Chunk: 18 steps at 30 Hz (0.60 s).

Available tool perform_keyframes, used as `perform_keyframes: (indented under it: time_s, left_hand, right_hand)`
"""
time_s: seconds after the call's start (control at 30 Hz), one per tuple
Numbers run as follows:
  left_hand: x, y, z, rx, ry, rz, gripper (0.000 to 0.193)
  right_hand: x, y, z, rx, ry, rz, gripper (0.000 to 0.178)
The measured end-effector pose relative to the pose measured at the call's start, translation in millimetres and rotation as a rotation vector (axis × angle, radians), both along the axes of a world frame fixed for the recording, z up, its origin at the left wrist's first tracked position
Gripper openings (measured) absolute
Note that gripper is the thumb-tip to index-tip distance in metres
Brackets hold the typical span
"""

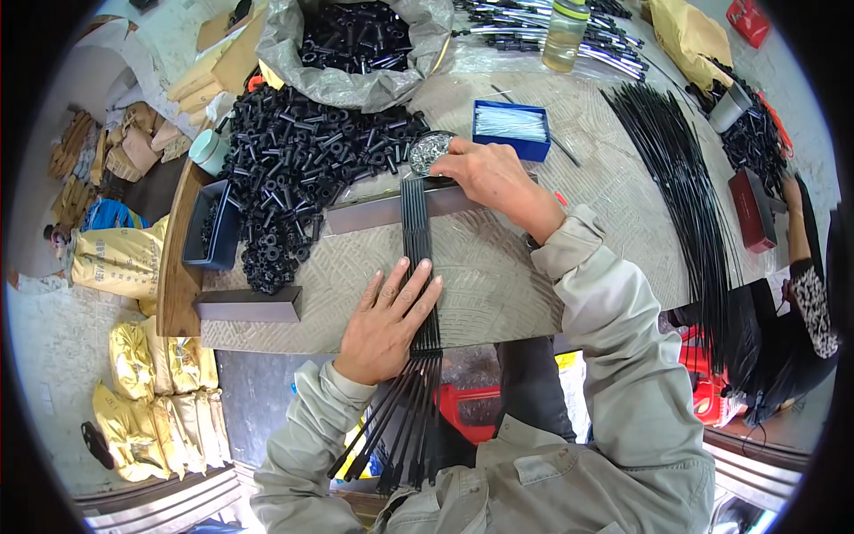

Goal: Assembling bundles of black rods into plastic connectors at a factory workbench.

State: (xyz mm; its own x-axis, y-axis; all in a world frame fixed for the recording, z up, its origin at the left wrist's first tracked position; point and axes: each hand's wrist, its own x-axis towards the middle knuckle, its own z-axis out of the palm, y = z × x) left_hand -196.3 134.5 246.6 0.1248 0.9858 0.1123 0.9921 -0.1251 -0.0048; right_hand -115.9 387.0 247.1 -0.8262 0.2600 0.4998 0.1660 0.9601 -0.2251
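– Left hand (382, 331)?
– Spread flat, fingers apart and laid across a bundle of black strands (416, 238), with the palm just to the left of it.
– And the bundle's place?
– On the counter (507, 276), side by side in a narrow band. Near the upper ends, across a long grey metal bar (366, 214); at the lower end, over the near edge and fanned out, with thicker black tips.
– Right hand (489, 178)?
– Beyond the bar, at the right side of a round dish (412, 160) of small shiny metal pieces (429, 151). Thumb and fingers bent close together. Pinching a piece or not: impossible to tell.
– Close by?
– Just beyond that hand, a blue box (527, 151) of thin white sticks (507, 122).
– Over to the left?
– A big heap of black bolt-shaped parts (294, 156), right beside a grey sack (285, 62) with more black parts inside. Also a dark blue bin (209, 256) and, near the front edge, a shorter metal bar (249, 305).
– To the right?
– A long spread of loose black strands (663, 165), partly over the near edge. Past it, a dark red box (752, 214) and a co-worker's arm (798, 231).
– Far side?
– A bottle (562, 49) with a yellow-green cap, among black-and-silver cables (498, 27).
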Motion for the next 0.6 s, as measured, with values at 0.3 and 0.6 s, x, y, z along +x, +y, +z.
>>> perform_keyframes:
  time_s: [0.3,0.6]
  left_hand:
    - [1.0,-3.3,3.9,0.021,-0.157,-0.002,0.080]
    - [-0.7,-3.6,-3.3,0.046,-0.120,-0.019,0.079]
  right_hand:
    - [-6.5,-8.7,-3.4,0.030,-0.013,-0.004,0.010]
    - [2.8,-7.7,4.8,0.061,0.033,-0.036,0.006]
